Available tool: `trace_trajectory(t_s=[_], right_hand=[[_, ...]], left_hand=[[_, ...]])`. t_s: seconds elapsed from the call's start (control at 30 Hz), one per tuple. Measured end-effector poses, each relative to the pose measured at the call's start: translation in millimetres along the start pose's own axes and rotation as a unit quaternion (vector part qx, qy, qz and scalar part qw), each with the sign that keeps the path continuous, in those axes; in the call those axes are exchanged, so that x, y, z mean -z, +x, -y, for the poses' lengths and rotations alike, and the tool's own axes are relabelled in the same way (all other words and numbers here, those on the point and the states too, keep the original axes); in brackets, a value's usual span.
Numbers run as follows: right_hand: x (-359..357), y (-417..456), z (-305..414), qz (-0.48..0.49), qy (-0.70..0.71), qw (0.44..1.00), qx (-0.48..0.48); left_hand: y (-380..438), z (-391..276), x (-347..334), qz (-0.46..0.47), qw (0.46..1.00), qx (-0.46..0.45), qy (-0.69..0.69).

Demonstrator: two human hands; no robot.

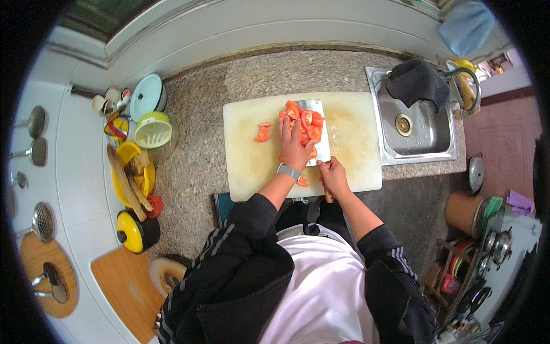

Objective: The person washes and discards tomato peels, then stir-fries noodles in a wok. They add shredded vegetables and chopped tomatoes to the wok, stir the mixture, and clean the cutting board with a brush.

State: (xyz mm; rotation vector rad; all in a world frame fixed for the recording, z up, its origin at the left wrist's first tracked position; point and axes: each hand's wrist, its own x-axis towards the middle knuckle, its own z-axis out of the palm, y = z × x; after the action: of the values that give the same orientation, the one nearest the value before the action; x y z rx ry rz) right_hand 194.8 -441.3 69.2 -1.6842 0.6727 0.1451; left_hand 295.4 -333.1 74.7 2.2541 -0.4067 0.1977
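My right hand (333, 175) grips the wooden handle (328, 195) of a cleaver. Its broad metal blade (324, 148) lies flat over the white cutting board (356, 129), with a heap of cut tomato pieces (307, 118) on top. Cupped over the heap, my left hand (295, 148) holds tomato between thumb and fingers and hides part of the pile. A grey band circles the left wrist. Loose tomato scraps (261, 133) lie on the board left of the blade, and another tomato piece (303, 182) sits near the front edge by that wrist.
A metal sink (423, 133) adjoins the board's right side, with a dark cloth (417, 84) over its back edge. Along the left wall stand a green basket (153, 131), a yellow colander (148, 176) and a black pot with a yellow lid (132, 232). Granite countertop (193, 129) surrounds the board.
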Motion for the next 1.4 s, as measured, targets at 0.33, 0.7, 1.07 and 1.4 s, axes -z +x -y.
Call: trace_trajectory(t_s=[0.33,0.7,1.07,1.4], right_hand=[[53,-37,6,-0.064,0.049,0.997,-0.002],[204,-109,-43,-0.186,0.125,0.974,-0.023],[432,-230,-140,-0.348,0.181,0.92,-0.006],[632,-342,-249,-0.505,0.242,0.825,-0.074]], left_hand=[[-3,-62,-27,0.05,0.996,-0.074,-0.02],[-58,-214,-127,0.115,0.972,-0.2,-0.052],[-183,-439,-286,0.176,0.917,-0.341,-0.112],[-333,-654,-450,0.32,0.809,-0.462,-0.172]])
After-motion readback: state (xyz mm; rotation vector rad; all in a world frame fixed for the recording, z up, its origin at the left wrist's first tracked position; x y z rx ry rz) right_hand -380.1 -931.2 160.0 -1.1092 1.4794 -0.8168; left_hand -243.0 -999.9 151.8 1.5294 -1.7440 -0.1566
